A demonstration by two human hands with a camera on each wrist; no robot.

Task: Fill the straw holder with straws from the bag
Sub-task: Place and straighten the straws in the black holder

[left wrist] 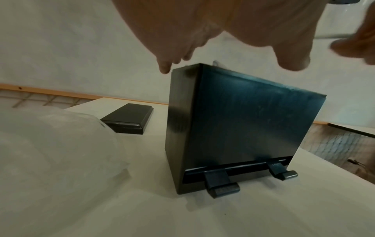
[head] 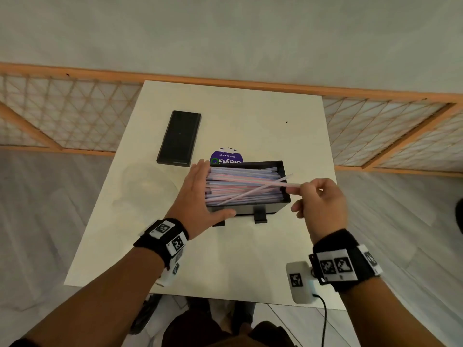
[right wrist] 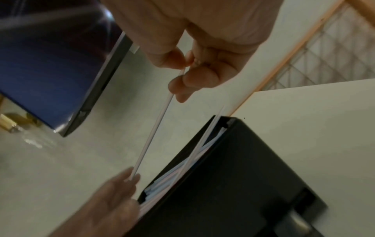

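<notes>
The black straw holder [head: 273, 207] stands mid-table, packed with pastel straws [head: 240, 191] lying lengthwise. My left hand [head: 200, 189] lies flat against the holder's left end, fingers straight against the straw tips. My right hand [head: 297, 188] pinches one pale pink straw [head: 263, 182] at its right end, just above the pile. In the right wrist view that straw [right wrist: 154, 128] runs from my thumb and fingers down to the left hand [right wrist: 121, 184]. Another loose straw [head: 250, 191] lies slanted across the pile. The clear, limp bag [head: 145, 184] lies left of the holder.
The holder's black lid [head: 179, 137] lies flat at the back left. A purple round pack [head: 226, 156] sits right behind the holder. A white device with a cable [head: 300, 281] sits near the table's front right edge. A wooden lattice screen [head: 62, 111] runs behind the table.
</notes>
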